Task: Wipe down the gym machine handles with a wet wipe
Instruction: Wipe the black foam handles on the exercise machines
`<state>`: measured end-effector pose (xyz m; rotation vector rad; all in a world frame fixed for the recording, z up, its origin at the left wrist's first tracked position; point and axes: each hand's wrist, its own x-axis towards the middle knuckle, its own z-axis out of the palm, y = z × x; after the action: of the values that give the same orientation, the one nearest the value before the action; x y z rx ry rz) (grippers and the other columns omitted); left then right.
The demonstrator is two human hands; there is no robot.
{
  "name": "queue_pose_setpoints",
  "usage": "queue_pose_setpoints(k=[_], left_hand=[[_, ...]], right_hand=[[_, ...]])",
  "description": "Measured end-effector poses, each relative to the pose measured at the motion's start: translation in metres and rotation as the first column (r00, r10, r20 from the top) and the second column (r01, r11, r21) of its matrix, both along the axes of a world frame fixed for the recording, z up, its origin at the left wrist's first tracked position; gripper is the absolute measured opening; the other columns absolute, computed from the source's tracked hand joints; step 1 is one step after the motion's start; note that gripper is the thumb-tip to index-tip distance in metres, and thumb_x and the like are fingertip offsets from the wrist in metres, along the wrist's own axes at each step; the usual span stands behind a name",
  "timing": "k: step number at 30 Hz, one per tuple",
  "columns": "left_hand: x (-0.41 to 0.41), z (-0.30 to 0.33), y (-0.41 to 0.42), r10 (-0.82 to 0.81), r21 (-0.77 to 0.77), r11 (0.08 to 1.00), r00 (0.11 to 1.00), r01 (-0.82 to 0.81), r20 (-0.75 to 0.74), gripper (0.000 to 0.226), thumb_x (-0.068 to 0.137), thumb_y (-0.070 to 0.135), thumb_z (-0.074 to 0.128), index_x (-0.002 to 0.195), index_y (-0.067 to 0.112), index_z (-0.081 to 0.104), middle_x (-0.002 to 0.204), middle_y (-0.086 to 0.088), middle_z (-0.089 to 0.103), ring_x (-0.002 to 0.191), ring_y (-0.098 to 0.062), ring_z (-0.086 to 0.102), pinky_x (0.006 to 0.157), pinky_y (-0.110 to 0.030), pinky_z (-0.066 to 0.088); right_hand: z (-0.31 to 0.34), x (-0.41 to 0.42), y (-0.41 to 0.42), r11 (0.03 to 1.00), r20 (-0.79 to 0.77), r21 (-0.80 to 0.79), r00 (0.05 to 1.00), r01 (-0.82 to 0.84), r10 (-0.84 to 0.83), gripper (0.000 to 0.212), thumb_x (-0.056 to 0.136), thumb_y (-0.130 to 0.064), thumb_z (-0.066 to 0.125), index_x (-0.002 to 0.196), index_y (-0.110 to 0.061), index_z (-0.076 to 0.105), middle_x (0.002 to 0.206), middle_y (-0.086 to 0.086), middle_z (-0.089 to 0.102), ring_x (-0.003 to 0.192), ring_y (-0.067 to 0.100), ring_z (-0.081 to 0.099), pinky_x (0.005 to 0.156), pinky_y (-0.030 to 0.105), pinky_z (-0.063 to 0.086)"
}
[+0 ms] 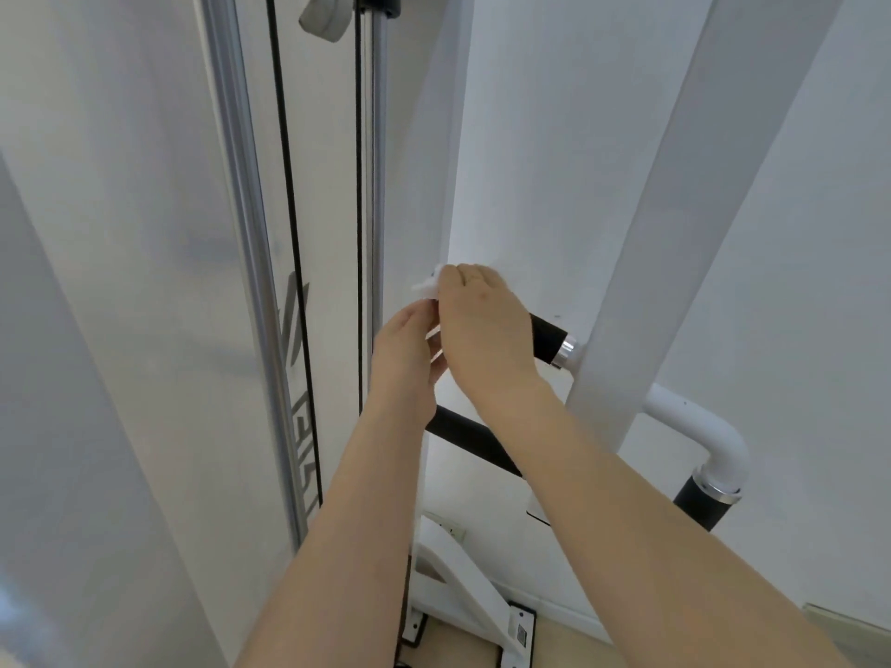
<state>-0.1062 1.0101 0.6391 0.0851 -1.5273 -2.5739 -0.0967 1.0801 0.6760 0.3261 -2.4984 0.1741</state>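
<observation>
The right hand (pixel 487 330) lies over the upper black handle (pixel 549 337), its fingers curled down around the grip with the wet wipe (pixel 426 286) bunched under the fingertips and poking out white just beyond them. The left hand (pixel 405 364) comes up just beside and below the right fingers; its own fingers reach toward a strip of the wipe, but whether they pinch it or only touch it I cannot tell, since the right hand covers them. Judging from this, the wiping is under way on the upper handle only: the bare black stretch toward the chrome collar (pixel 565 351), on the wrist side of the right fingers, shows no wipe on it. Below the fingers, the lower black bar (pixel 470 438) and the short black grip (pixel 701 501) under the white elbow tube (pixel 708 436) are untouched and likely left to do. The white upright post (pixel 675 209) stands close beside the handle's end and may crowd the wrist; two black cables (pixel 359 233) hang beyond the left fingers.
</observation>
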Motion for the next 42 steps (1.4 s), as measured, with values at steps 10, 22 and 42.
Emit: queue_pose_setpoints(k=[10,22,42], left_hand=[[0.015,0.002,0.013,-0.084,-0.002,0.996,0.996,0.084,-0.035,0.025,0.095,0.017,0.050,0.116,0.019,0.063,0.107,-0.002,0.071,0.085,-0.013,0.070,0.079,-0.025,0.055],[0.021,0.009,0.015,-0.009,0.101,0.995,0.999,0.004,0.045,0.040,0.097,0.041,0.035,0.111,0.018,0.065,0.112,-0.006,0.068,0.101,-0.019,0.066,0.097,-0.036,0.047],[0.020,0.007,0.018,0.074,0.105,0.991,0.996,-0.079,0.043,0.039,0.100,0.034,0.031,0.104,0.017,0.066,0.097,0.005,0.071,0.107,-0.008,0.059,0.098,-0.030,0.038]], right_hand=[[-0.027,0.016,0.041,0.989,-0.175,0.108,0.981,0.098,-0.078,0.043,0.074,0.001,0.052,0.117,0.001,0.058,0.089,0.014,0.066,0.076,0.031,0.064,0.060,0.031,0.049],[-0.026,0.010,0.038,0.926,-0.031,0.370,0.995,-0.079,0.097,0.031,0.078,-0.018,0.050,0.100,-0.012,0.071,0.135,0.011,0.052,0.120,0.030,0.053,0.095,0.041,0.045],[-0.006,-0.003,0.029,0.905,-0.190,0.338,0.960,0.259,-0.204,0.039,0.058,-0.009,0.053,0.093,-0.006,0.069,0.067,-0.001,0.064,0.053,0.013,0.059,0.045,0.022,0.027]])
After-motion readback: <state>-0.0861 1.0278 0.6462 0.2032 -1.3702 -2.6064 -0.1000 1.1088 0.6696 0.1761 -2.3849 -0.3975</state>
